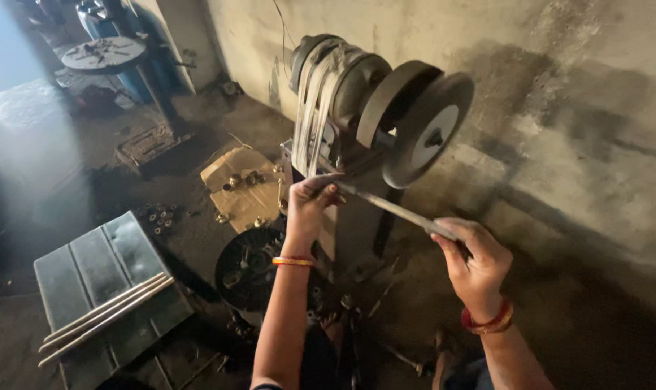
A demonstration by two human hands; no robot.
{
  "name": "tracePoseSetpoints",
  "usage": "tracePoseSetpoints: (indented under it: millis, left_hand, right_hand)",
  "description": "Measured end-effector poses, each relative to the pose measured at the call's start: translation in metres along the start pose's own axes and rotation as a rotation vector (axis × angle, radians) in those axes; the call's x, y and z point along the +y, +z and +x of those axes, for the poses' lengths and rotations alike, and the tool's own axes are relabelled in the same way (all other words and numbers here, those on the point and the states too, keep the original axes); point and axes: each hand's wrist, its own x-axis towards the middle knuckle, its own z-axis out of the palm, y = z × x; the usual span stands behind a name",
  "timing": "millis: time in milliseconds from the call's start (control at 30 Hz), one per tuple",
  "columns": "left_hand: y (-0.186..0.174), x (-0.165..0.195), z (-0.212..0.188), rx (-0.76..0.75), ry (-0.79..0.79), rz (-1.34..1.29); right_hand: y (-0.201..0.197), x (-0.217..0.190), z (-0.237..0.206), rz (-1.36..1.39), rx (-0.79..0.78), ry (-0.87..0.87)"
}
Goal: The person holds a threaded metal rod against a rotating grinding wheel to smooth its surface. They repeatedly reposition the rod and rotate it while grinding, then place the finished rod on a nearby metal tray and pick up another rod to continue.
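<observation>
A flat metal bar [394, 209] is gripped at its 10 o'clock end by the closed left hand [310, 206] and at its 4 o'clock end by the closed right hand [474, 260], just below the grinding wheel [427, 130].

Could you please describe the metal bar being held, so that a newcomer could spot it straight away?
Find the grinding wheel by the wall. Just below it, a flat grey metal bar stretches between the left hand and right hand. Unlike the rods on the floor panel, it is held up.
</observation>
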Motion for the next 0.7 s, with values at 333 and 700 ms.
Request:
tracePoseSetpoints:
  millis: [333,700]
  left_hand:
    - [0.012,-0.066,0.011,-0.013,-0.066,-0.167]
    - [0.037,-0.085,0.015,0.052,0.079,-0.116]
  right_hand:
    - [-0.016,0.032,-0.026,-0.179,0.019,-0.037]
    - [-0.024,0.054,-0.039,-0.075,0.074,0.152]
